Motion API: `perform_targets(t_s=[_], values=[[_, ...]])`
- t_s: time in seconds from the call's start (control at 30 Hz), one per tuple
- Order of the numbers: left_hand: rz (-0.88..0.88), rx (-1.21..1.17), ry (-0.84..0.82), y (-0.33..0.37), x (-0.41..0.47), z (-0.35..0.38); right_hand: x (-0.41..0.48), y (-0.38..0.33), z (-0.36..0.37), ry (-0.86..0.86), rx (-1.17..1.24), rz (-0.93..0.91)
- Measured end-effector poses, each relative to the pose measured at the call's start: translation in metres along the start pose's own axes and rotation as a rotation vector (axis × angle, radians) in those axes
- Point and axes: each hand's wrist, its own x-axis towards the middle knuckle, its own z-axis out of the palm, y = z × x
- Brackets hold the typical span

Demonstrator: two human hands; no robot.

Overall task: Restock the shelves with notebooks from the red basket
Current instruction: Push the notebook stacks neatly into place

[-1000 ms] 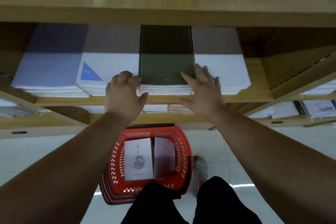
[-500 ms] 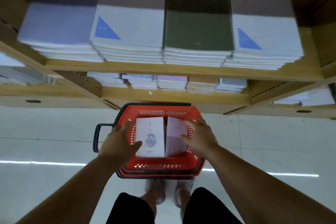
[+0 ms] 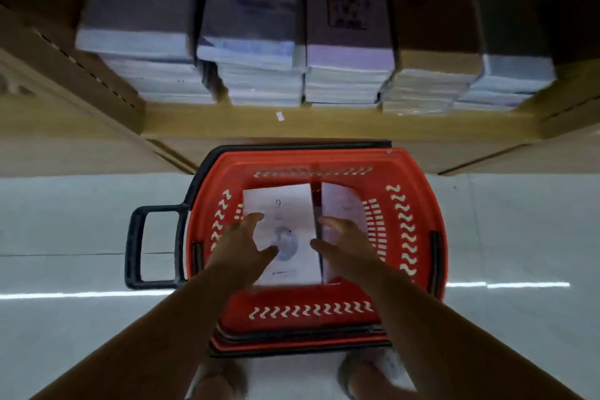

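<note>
The red basket [image 3: 409, 204] stands on the floor below me, against the lowest shelf. Inside lie a white notebook [image 3: 285, 214] marked with a 9 and a round picture, and a second pale notebook [image 3: 344, 204] to its right. My left hand [image 3: 243, 247] hovers over the white notebook's left side, fingers spread, holding nothing. My right hand [image 3: 344, 247] is over the gap between the two notebooks, also spread and empty. Whether either hand touches a cover I cannot tell.
The bottom wooden shelf [image 3: 324, 123] holds several stacks of notebooks [image 3: 347, 75] side by side. A black handle [image 3: 152, 247] sticks out left of the basket. Pale tiled floor [image 3: 65, 237] lies on both sides. My feet show under the basket's near edge.
Both hands left the green stack on the upper shelf and came down into the basket. My view dropped with them, so only the bottom shelf shows now.
</note>
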Motion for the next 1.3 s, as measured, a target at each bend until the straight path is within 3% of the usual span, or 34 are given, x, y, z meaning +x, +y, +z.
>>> perform_targets(t_s=[0.17, 0.37, 0.5, 0.63, 0.97, 1.17, 1.3], values=[[0.019, 0.007, 0.06, -0.028, 0.061, 0.048, 0.058, 0.024, 0.039, 0.01, 0.024, -0.059], [-0.145, 0.074, 0.005, -0.054, 0.114, 0.077, 0.109, 0.047, 0.069, 0.056, -0.028, -0.101], [-0.151, -0.044, -0.023, -0.069, 0.13, 0.091, 0.127, 0.058, 0.085, -0.006, -0.066, -0.116], [-0.132, -0.191, -0.012, -0.069, 0.139, 0.101, 0.138, 0.069, 0.097, 0.043, -0.053, -0.152], [-0.137, -0.248, 0.067, -0.07, 0.147, 0.103, 0.163, 0.091, 0.073, 0.054, -0.152, -0.261], [-0.108, -0.175, 0.09, -0.07, 0.151, 0.101, 0.169, 0.098, 0.059, 0.261, -0.276, -0.292], [-0.071, -0.071, 0.084, -0.067, 0.151, 0.102, 0.168, 0.112, 0.04, 0.091, -0.433, -0.131]])
